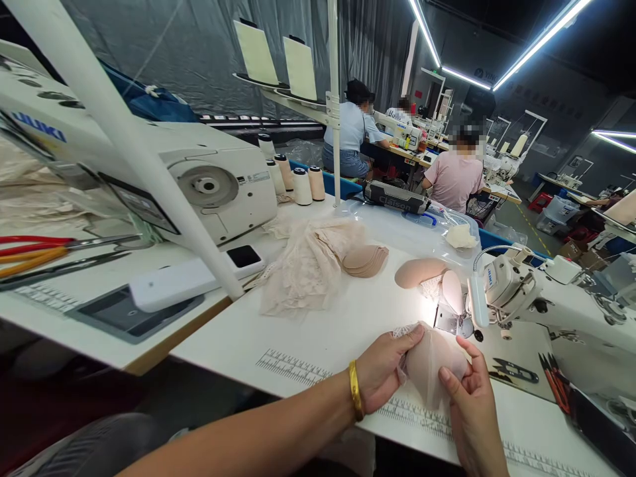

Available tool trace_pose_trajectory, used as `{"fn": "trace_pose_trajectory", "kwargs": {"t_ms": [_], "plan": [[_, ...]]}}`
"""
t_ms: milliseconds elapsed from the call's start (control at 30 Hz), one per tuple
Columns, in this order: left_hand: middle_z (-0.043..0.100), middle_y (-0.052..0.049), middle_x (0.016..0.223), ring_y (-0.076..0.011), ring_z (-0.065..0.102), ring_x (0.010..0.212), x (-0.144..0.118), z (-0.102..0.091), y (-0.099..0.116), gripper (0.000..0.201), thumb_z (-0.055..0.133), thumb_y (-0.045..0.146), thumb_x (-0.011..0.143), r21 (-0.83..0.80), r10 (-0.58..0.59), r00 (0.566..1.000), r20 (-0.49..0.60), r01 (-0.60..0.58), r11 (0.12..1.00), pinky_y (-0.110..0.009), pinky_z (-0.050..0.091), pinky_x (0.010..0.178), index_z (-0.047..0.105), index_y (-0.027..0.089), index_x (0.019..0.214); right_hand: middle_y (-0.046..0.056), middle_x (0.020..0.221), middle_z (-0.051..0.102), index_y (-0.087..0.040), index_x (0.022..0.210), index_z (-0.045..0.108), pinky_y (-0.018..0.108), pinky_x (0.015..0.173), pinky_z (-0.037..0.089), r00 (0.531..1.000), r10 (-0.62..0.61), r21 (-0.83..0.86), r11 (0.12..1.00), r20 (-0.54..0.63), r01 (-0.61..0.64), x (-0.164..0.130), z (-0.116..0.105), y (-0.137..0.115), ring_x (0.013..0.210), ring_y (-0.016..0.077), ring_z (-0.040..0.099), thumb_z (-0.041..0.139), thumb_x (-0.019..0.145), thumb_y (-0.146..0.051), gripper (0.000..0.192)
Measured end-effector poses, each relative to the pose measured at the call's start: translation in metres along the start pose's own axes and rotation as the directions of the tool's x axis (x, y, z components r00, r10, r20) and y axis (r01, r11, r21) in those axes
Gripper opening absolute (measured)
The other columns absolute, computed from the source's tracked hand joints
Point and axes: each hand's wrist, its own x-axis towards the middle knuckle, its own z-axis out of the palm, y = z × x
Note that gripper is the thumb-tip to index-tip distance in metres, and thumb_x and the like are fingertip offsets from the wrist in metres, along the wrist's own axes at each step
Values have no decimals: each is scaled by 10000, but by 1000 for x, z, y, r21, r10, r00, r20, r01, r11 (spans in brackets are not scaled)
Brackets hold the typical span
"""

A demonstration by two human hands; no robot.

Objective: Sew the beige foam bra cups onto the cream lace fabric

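Observation:
Between my two hands is a beige bra cup (431, 363) with sheer fabric over it and a lace edge on its left side. My left hand (381, 368), with a gold bracelet at the wrist, pinches the lace edge under its thumb. The fingers of my right hand (472, 391) close on the cup's right side, the thumb pressing its front. Just beyond the cup is the lit needle area of a white sewing machine (517, 281). More cup pieces (452, 291) lie behind it, partly against the machine head.
Stacked beige pads (365, 260) and sheer lace fabric (313, 265) lie on the white table. Black thread snips (515, 371) rest at right beside red-handled tweezers (555, 384). A second machine (209, 185) and thread cones (301, 187) stand at left. Other people sit at machines farther back.

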Motion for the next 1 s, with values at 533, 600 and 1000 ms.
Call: {"fn": "trace_pose_trajectory", "kwargs": {"t_ms": [533, 600, 1000], "plan": [[747, -86, 914, -192, 675, 808, 8, 10, 21, 335, 906, 244, 680, -48, 15, 997, 77, -11, 999, -288, 542, 756, 762, 109, 951, 46, 1109, 715, -276, 1331, 522, 323, 855, 536, 1000, -11, 127, 992, 5, 10, 12, -10, -5, 956, 182, 669, 791, 812, -477, 618], [745, -85, 927, -192, 675, 823, 10, 13, 25, 315, 892, 244, 696, -60, 24, 997, 75, -19, 998, -287, 545, 770, 758, 107, 946, 29, 1062, 711, -283, 1375, 491, 308, 843, 521, 995, -3, 25, 1000, 103, 1, 10, -8, -2, 911, 171, 654, 823, 796, -450, 688], [746, -25, 877, -218, 657, 819, 3, 17, 64, 100, 754, 172, 739, 602, -272, 544, 794, -644, 472, -361, 461, 846, 763, 215, 829, 56, 986, 724, -248, 987, 677, 330, 760, 510, 636, -393, -521, 368, 663, 770, 32, -51, -45, 891, 209, 637, 527, 984, -191, 160]]}}
